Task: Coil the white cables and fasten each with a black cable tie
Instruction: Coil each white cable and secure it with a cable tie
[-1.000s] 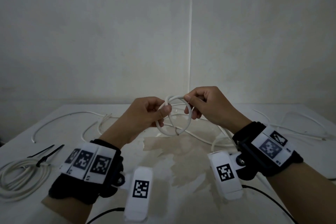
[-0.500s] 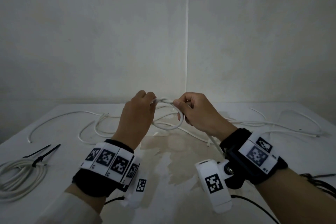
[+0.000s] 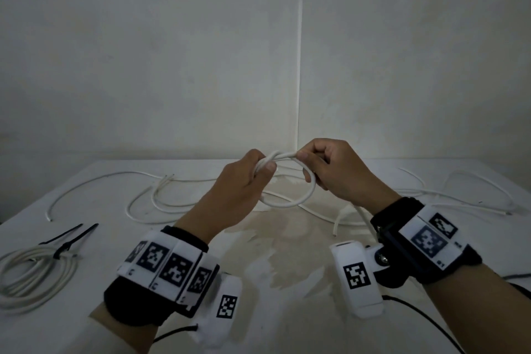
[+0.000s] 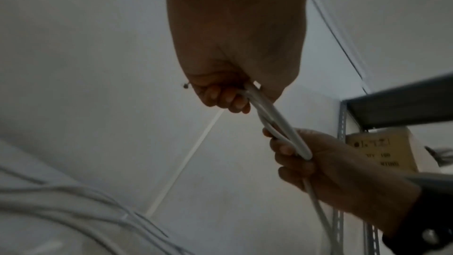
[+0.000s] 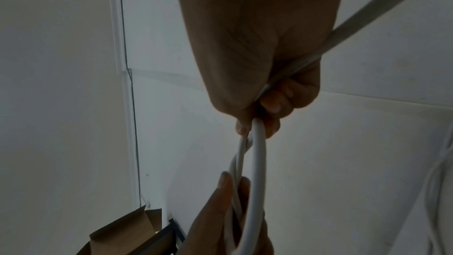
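Above the middle of the table, both hands hold a small coil of white cable (image 3: 290, 201). My left hand (image 3: 253, 172) grips the coil's left side, thumb on top, and in the left wrist view its fingers (image 4: 220, 96) curl round the strands. My right hand (image 3: 316, 164) pinches the top strand and has a finger through the loop; the cable's free length (image 5: 367, 13) runs back past its palm. A finished coil (image 3: 31, 276) with a black cable tie (image 3: 61, 247) lies at the left edge. Loose white cables (image 3: 161, 198) sprawl across the far table.
Another black tie (image 3: 61, 234) lies beside the finished coil on the white table (image 3: 258, 282). More loose cable (image 3: 465, 198) lies at the far right. A metal shelf with a cardboard box (image 4: 382, 150) stands to the right. Walls close the back.
The loop, upright and round a second ago, now hangs flatter and wider between the hands. My left hand has turned over it, and my right has slid along the strand.
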